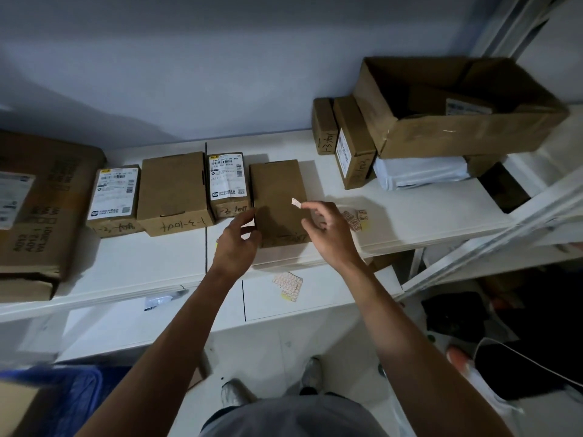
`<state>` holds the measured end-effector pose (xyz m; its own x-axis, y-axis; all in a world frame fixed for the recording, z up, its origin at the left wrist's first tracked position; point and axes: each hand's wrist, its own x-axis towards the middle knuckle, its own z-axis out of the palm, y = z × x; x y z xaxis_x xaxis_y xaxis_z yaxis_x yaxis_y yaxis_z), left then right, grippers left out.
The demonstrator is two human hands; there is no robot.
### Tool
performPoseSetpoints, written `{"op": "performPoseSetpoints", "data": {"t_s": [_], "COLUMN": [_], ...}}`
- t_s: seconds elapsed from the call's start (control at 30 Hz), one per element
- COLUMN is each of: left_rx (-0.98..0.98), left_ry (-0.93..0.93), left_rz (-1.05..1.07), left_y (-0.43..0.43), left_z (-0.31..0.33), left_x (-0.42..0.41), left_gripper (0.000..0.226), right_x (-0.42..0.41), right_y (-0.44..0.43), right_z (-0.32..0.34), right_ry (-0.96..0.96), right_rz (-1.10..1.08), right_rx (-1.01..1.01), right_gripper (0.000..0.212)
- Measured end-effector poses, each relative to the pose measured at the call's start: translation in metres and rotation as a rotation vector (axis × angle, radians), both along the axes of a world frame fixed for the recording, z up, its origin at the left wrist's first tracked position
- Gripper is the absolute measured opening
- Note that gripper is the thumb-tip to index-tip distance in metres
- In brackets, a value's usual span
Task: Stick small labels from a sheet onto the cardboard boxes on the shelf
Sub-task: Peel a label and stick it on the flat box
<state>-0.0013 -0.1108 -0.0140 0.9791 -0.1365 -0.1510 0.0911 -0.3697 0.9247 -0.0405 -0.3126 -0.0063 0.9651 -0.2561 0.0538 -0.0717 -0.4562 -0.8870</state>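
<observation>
Right hand [328, 228] pinches a small label [296, 202] over the plain box [279, 197], left hand [236, 241] open, steadying its side — best lower it flat and press down.

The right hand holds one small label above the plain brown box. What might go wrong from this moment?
1. The small label is pinched only at one end by the right hand, so it may curl or land crooked on the brown box.
2. The left hand touches only the box's left edge; pressing may slide it.
3. The label sheet lies on the lower shelf near its front edge; an arm might knock it down.
</observation>
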Motion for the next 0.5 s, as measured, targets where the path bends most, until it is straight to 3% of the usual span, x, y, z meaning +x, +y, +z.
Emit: {"op": "performPoseSetpoints", "data": {"t_s": [0.5], "left_rx": [0.111], "left_ry": [0.015], "left_rz": [0.016], "left_y": [0.0018], "left_z": [-0.0048], "left_x": [0.0024], "left_gripper": [0.041], "right_x": [0.002], "right_y": [0.001], "right_z": [-0.0032], "right_ry": [0.1], "right_rz": [0.0], "right_rx": [0.162], "right_gripper": [0.023]}}
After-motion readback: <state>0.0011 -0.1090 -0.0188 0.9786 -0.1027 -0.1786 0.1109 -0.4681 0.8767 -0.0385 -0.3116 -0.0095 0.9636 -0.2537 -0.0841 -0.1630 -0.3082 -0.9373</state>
